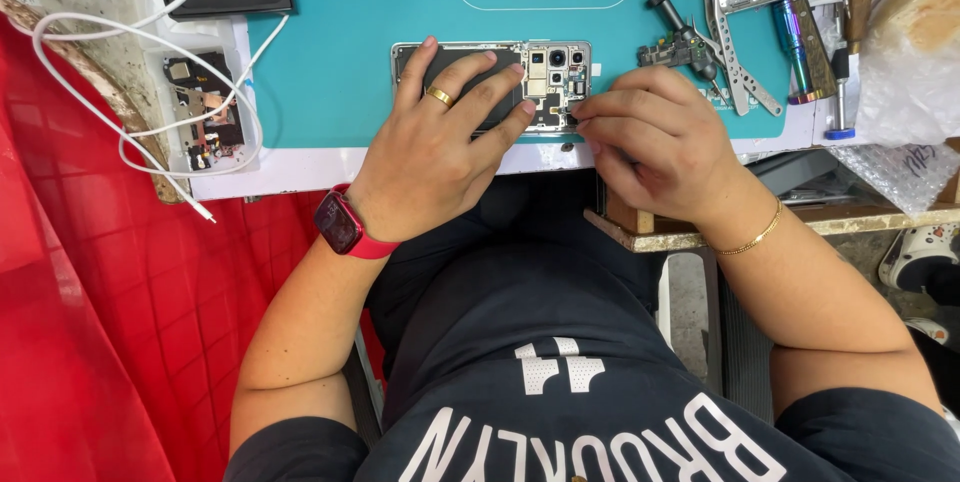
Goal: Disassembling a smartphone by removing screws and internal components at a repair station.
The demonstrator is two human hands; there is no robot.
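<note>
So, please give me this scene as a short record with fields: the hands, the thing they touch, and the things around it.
left hand: lies flat on the opened phone, fingers spread; gold ring, red watch on the wrist
right hand: fingertips pinch at the phone's camera end; gold bracelet
phone: back cover off, inner parts bare
surface: teal work mat
left of the mat: white cable, tray of small parts
right of the mat: screwdrivers, metal tools
</note>
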